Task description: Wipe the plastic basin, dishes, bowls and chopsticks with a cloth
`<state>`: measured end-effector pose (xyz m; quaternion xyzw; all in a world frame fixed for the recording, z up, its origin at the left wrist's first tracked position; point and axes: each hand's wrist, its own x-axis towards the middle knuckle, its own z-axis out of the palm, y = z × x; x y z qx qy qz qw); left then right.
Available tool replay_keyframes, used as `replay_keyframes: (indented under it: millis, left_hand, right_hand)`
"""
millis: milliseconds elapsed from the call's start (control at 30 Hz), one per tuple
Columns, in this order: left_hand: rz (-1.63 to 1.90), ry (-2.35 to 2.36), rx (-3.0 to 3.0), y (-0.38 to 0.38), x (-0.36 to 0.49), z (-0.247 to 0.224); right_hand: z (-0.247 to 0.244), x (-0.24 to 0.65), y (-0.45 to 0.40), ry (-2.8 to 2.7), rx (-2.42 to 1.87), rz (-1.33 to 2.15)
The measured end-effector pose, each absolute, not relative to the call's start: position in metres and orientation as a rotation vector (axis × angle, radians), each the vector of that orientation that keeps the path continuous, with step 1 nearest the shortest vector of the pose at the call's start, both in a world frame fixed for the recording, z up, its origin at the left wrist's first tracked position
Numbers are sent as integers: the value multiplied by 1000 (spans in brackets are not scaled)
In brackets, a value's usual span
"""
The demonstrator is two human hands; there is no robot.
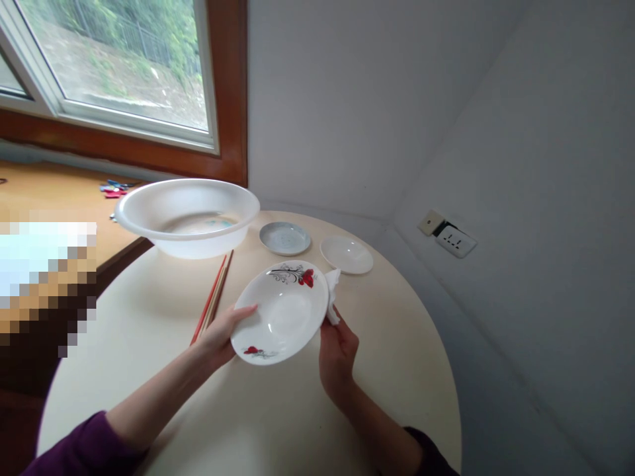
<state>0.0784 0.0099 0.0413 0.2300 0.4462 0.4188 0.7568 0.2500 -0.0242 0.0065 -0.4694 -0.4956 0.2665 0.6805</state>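
A white plate with red flowers and black scrolls (288, 314) is held tilted above the round table. My left hand (223, 334) grips its left edge, thumb on the upper face and the other fingers hidden beneath. At the plate's right edge, my right hand (338, 354) is closed on a white cloth or tissue (334, 296), which touches the rim; some of its fingers are hidden behind the plate. Several chopsticks (214, 297), red and light wood, lie just beyond my left hand.
On the pale round table (391, 370) stand a large translucent basin (198, 246), a grey-blue plate (284, 238) and a small white dish (346, 255). Walls rise behind and right, with a socket (456, 242). A wooden desk (54, 192) adjoins at left.
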Motion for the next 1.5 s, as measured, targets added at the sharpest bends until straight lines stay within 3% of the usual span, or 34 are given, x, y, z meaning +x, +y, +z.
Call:
replay_keyframes:
  millis: [233,733,1500]
  left_hand:
    - [868,1156,725,6,82,32]
    - [643,1178,1019,1,97,35]
    - [817,1113,981,-15,116,23]
  right_hand:
    - [9,253,-44,-1571,-1024,237]
    - [39,241,-39,-1360,-774,465]
    - [39,243,-23,-572,-769,1693]
